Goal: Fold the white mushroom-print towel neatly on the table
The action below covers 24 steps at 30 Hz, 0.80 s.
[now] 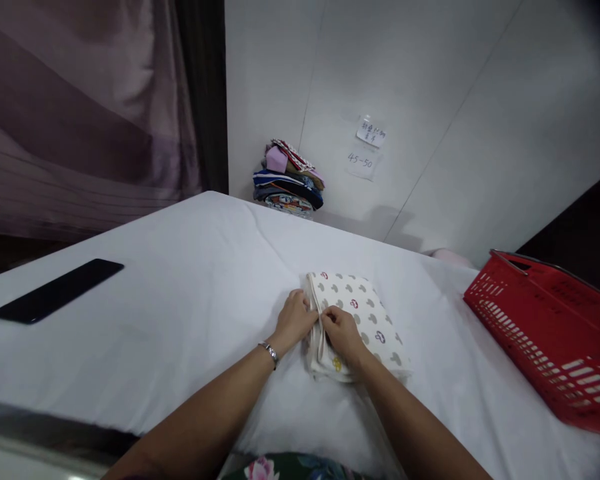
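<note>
A folded white cloth (pixel 375 313) printed with small grey, red, purple and yellow motifs lies on the white-covered table. At its left edge my left hand (pixel 295 317), with a metal band on the wrist, has its fingers curled against the folded layers. My right hand (pixel 341 330) pinches the same edge from above, thumb and forefinger together on the fabric. Both hands meet near the middle of that edge. Several layers show along the near left corner.
A red plastic basket (pixel 540 333) stands at the right. A flat black object (pixel 57 290) lies on the left of the table (pixel 180 267). Behind the far edge is a stack of folded fabrics (pixel 290 183) by the wall, where paper notes (pixel 367 150) hang.
</note>
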Each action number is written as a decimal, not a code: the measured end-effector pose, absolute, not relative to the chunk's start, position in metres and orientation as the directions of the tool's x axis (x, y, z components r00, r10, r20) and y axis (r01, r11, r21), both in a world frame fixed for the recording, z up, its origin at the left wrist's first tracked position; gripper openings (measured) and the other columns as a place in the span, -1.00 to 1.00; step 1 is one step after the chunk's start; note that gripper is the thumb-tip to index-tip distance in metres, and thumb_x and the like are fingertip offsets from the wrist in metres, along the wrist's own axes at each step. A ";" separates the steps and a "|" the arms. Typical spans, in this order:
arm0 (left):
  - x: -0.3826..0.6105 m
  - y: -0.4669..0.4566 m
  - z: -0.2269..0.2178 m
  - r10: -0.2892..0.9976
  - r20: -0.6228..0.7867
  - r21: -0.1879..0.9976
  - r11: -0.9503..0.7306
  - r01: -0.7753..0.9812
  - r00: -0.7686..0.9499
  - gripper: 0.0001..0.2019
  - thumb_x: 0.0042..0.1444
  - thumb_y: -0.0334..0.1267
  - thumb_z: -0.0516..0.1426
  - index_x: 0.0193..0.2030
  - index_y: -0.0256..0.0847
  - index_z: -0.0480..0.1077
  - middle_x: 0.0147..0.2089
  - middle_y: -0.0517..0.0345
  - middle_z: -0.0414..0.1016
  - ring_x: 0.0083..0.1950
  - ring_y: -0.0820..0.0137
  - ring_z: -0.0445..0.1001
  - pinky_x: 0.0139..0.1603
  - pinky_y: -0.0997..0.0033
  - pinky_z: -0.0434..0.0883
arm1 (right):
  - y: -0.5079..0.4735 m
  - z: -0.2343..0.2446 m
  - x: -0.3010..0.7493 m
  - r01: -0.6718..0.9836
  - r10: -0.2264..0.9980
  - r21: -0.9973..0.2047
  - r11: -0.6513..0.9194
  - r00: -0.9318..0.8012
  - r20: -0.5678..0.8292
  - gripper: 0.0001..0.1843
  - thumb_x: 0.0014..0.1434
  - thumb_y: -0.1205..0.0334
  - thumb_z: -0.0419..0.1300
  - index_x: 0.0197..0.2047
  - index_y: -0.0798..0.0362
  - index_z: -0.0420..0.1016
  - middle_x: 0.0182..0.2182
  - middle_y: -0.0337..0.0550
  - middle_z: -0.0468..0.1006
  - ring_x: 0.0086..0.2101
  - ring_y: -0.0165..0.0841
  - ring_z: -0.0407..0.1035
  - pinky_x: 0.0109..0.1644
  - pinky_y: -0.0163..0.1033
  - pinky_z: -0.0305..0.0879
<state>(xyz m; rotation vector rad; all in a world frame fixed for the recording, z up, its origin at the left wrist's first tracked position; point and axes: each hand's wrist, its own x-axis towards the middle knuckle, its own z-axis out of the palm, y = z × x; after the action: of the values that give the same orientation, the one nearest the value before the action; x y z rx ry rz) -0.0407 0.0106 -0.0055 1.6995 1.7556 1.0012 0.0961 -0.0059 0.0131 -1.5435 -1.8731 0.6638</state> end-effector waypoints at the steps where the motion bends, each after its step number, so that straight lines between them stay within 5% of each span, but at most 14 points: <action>1: -0.040 0.012 -0.005 0.983 0.155 0.776 -0.058 0.628 -0.100 -0.84 -0.11 -0.34 0.12 -0.33 -0.19 0.24 0.02 0.04 0.30 0.04 0.34 0.29 -0.06 0.45 0.22 | -0.006 0.013 0.096 0.673 0.982 -0.715 0.189 -0.124 0.143 -0.79 0.06 0.24 -0.01 -0.45 0.06 0.42 -0.53 -0.26 0.46 -0.46 -0.41 0.30 -0.35 -0.36 0.16; 8: -0.039 0.021 -0.004 0.981 0.187 0.759 -0.108 0.643 -0.056 -0.94 -0.05 -0.30 0.09 -0.40 -0.20 0.26 0.10 0.02 0.24 0.08 0.31 0.26 0.01 0.40 0.21 | -0.006 0.012 0.096 0.664 0.982 -0.724 0.189 -0.118 0.148 -0.79 0.05 0.23 -0.02 -0.46 0.06 0.41 -0.55 -0.27 0.44 -0.48 -0.40 0.28 -0.36 -0.35 0.14; 24: -0.041 0.033 -0.010 0.991 0.091 0.825 -0.021 0.564 -0.096 -0.88 -0.09 -0.33 0.04 -0.59 -0.24 0.31 -0.16 0.09 0.42 -0.11 0.41 0.37 -0.09 0.50 0.23 | -0.009 0.013 0.092 0.738 0.973 -0.633 0.232 -0.170 0.159 -0.81 0.09 0.26 0.00 -0.44 0.05 0.42 -0.51 -0.26 0.46 -0.46 -0.42 0.29 -0.37 -0.37 0.09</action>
<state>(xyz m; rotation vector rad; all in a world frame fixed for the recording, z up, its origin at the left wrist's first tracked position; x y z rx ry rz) -0.0409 0.0326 -0.0100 1.6274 1.7087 1.0000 0.0918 -0.0093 0.0134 -1.5637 -1.9740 0.5701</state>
